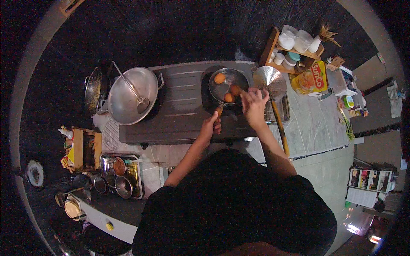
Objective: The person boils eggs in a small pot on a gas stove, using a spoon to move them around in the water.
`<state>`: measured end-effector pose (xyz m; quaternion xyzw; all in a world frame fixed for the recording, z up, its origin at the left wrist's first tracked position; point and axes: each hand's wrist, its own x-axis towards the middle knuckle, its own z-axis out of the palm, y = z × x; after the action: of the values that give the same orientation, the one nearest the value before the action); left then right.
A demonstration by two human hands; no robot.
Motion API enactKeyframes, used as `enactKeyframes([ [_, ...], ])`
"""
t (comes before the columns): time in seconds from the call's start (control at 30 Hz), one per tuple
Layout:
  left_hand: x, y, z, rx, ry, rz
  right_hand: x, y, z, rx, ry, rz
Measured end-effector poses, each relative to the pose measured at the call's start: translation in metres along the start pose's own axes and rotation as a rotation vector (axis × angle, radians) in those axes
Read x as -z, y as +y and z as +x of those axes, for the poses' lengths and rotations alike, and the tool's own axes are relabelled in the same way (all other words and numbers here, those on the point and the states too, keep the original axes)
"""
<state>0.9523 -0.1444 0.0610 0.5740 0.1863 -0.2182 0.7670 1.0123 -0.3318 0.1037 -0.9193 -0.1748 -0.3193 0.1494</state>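
Observation:
My left hand (211, 124) grips the wooden handle (219, 110) of a small metal saucepan (213, 91) on the gas stove (179, 128). Inside the pan are three brown eggs: one egg (220, 78) near the far side, a second egg (228, 97) close to the handle, and a darker-looking third egg (235, 90) toward the right. Over the pan's right rim reaches my right hand (254, 104), its fingertips right beside the third egg. Whether those fingers hold that egg is unclear.
Left on the stove sits a large wok (123, 92) with a metal spatula (143, 104) in it. A wooden-handled skimmer (270, 81) lies right of the saucepan, by a wire rack (283, 112). Beyond are a cooking oil pouch (309, 80) and a wooden shelf (270, 48). A tray (141, 179) holds pots.

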Motion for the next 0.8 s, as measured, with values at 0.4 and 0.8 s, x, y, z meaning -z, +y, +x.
enactKeyframes([
  [0.4,0.008,-0.010,0.008,0.003,-0.051,-0.038,0.011,-0.016,-0.014,0.038,-0.020,0.088],
  [0.8,0.009,-0.011,0.009,0.010,-0.048,-0.058,0.023,-0.006,-0.022,-0.048,0.007,0.066],
])
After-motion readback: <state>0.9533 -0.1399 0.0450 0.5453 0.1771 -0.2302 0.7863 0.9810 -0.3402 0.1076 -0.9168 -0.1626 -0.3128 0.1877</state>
